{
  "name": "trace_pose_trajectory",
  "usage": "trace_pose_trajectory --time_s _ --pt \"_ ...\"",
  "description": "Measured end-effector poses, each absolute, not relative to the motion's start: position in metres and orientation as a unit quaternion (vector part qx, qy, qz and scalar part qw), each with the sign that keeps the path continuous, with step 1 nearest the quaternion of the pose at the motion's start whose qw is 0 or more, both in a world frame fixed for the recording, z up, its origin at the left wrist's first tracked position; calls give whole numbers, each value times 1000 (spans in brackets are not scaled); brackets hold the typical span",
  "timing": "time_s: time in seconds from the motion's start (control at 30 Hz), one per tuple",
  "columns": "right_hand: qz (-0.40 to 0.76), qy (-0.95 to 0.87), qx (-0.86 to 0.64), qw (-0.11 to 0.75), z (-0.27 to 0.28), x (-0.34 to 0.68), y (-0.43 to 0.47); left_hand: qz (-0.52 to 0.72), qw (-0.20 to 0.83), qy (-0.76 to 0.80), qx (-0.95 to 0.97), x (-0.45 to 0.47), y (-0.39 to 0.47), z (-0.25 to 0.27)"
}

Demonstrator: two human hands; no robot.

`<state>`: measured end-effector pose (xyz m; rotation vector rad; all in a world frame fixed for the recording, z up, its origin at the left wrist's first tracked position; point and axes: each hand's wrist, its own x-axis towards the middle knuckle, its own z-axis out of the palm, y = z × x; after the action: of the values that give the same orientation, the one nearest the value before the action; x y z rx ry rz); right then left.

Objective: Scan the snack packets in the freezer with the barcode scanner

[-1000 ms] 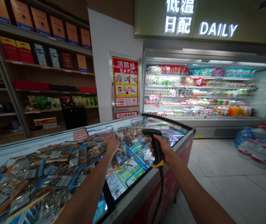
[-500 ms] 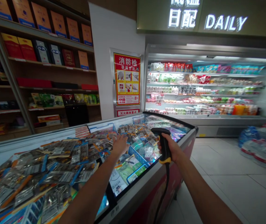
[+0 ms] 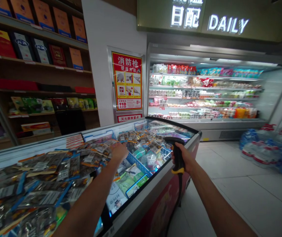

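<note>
My right hand is wrapped round the grip of a black and yellow handheld barcode scanner, its head tilted up over the freezer's near edge. A dark cable hangs from its handle. My left hand reaches across the chest freezer and is at a pile of clear snack packets with orange and blue edges. Its fingers are mostly hidden behind the back of the hand, so whether it grips a packet is unclear. More packets lie heaped on the left.
A blue plastic basket stands inside the freezer beside green and white bags. Behind are boxed-goods shelves, a red poster and a lit refrigerated display. Wrapped water bottles stand on the right floor.
My left hand has moved slightly left and down onto the packets; its fingers, spread before, are now mostly hidden. The view has turned a little right. My right hand still holds the scanner.
</note>
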<state>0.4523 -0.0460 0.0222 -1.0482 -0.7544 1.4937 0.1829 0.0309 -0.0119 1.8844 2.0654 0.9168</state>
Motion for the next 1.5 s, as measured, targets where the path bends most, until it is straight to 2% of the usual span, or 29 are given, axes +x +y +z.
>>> trace_pose_trajectory --time_s 0.13,0.37,0.63,0.87,1.03,1.3,1.5 --pt "621 -317 -446 562 21 462 -45 234 66 654 716 243 44 -19" --pt "621 -308 -455 560 17 476 -42 164 76 565 805 316 56 -51" --pt "624 -307 -455 556 21 465 -47 152 32 559 815 289 38 -42" --pt "632 -321 -449 544 29 445 -57 179 10 676 715 270 21 -33" --pt "632 -330 -459 530 33 434 -62 186 59 709 678 267 21 -36" --pt "636 -341 -456 522 39 416 -70 222 197 703 646 245 32 -38" --pt "660 -356 -425 508 42 408 -69 340 281 668 600 227 38 -38"
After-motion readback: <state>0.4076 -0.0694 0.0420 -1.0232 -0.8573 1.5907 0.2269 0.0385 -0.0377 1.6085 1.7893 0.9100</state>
